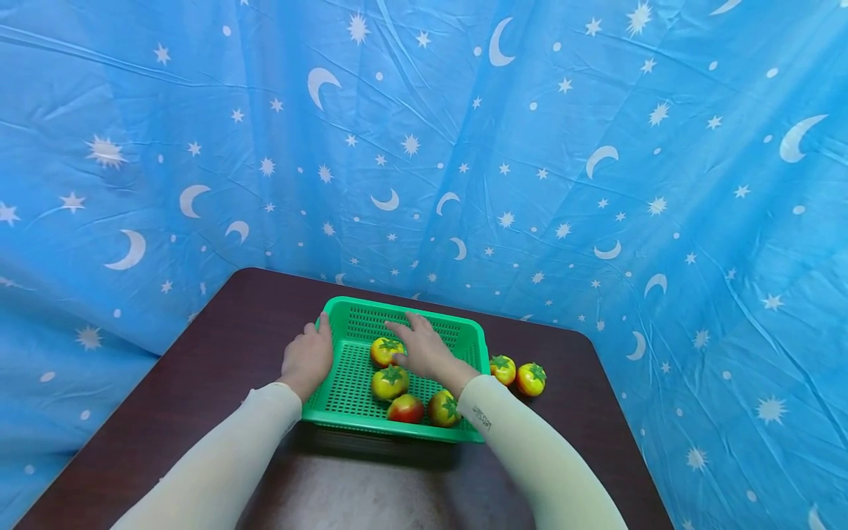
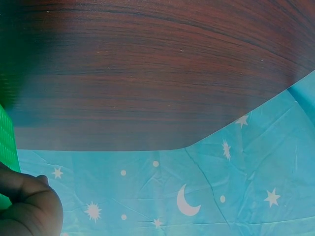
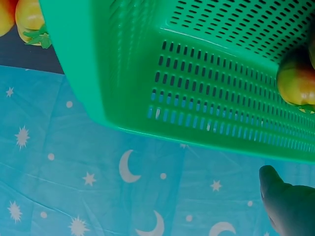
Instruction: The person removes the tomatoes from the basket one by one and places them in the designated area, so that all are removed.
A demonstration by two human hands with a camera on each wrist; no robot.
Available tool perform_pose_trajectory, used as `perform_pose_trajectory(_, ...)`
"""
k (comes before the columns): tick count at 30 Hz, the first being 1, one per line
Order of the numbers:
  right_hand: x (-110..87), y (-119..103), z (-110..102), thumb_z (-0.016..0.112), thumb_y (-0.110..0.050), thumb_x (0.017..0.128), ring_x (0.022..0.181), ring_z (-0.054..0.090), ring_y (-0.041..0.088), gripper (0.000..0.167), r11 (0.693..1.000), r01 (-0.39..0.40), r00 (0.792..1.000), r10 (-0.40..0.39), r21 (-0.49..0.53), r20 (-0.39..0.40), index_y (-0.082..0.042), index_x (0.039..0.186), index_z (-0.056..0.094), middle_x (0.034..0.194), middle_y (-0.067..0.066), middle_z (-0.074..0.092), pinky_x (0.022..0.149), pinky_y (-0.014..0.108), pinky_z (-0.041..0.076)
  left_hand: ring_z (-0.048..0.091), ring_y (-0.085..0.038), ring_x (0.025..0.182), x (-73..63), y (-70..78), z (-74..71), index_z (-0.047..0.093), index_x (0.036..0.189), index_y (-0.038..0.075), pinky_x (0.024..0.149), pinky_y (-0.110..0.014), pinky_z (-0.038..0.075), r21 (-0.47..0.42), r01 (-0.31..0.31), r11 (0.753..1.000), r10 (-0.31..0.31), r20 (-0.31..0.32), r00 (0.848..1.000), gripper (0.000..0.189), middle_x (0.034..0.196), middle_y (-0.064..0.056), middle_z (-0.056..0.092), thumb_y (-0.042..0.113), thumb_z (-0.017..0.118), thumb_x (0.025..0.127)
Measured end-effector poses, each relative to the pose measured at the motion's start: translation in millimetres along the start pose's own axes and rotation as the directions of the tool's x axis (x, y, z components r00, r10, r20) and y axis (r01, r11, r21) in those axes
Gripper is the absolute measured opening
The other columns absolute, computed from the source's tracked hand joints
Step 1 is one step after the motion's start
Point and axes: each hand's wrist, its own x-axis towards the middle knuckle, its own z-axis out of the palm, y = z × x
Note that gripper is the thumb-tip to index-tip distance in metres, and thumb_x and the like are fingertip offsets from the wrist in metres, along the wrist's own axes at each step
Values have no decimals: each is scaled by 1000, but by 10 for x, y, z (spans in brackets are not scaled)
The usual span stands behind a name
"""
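A green plastic basket [image 1: 341, 368] with slotted walls stands on the dark table. My left hand [image 1: 308, 358] grips its left rim; in the left wrist view that hand [image 2: 32, 209] shows curled beside the basket's green wall [image 2: 7, 140]. Over the inside of the basket, my right hand [image 1: 427, 352] reaches with fingers spread and nothing held. Its thumb is right at a yellow tomato [image 1: 383, 353]. Nearer me in the basket lie another yellow tomato [image 1: 389, 383], a redder tomato [image 1: 405, 409] and a greenish-yellow tomato [image 1: 442, 408] by the right forearm.
Outside the basket's right wall, two more tomatoes, one tomato [image 1: 502, 369] and another tomato [image 1: 531, 380], sit on the table [image 1: 570, 434]. A blue curtain [image 1: 411, 184] with white moons and stars hangs behind the table and along its sides.
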Motion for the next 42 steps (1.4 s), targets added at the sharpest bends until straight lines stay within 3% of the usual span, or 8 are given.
perform_pose_trajectory(10,-20,-33,72,64,-31,99,156,15,37,64,1000,9,996,-11,22,83,-27,156,36,168,13,16,121,57,27,60,-33,81,9,-4,7,13,159,-3,67,-48,55,-3,0,1000,0,-1,1000,59,123,-32,51,1,37,105)
perform_pose_trajectory(22,-58,23,211,64,-41,97,155,18,36,66,999,18,982,-9,-46,187,-30,156,37,167,12,20,120,57,30,61,-32,82,7,-5,11,14,158,-4,69,-48,56,-1,-3,1000,3,-8,1000,60,120,-31,52,2,40,105)
perform_pose_trajectory(27,-100,22,260,65,-38,97,154,22,35,64,1000,-3,976,8,-23,218,-30,154,40,166,12,23,119,56,33,61,-33,83,3,2,16,14,159,-3,68,-48,56,3,3,1000,-3,-7,1000,59,122,-31,52,2,38,105)
perform_pose_trajectory(42,-130,59,349,66,-36,96,152,26,38,61,997,-43,971,28,56,237,-28,152,44,166,13,22,115,57,37,61,-34,85,10,8,15,13,159,-4,69,-48,56,6,7,1000,-7,-1,1000,59,122,-31,51,1,37,105)
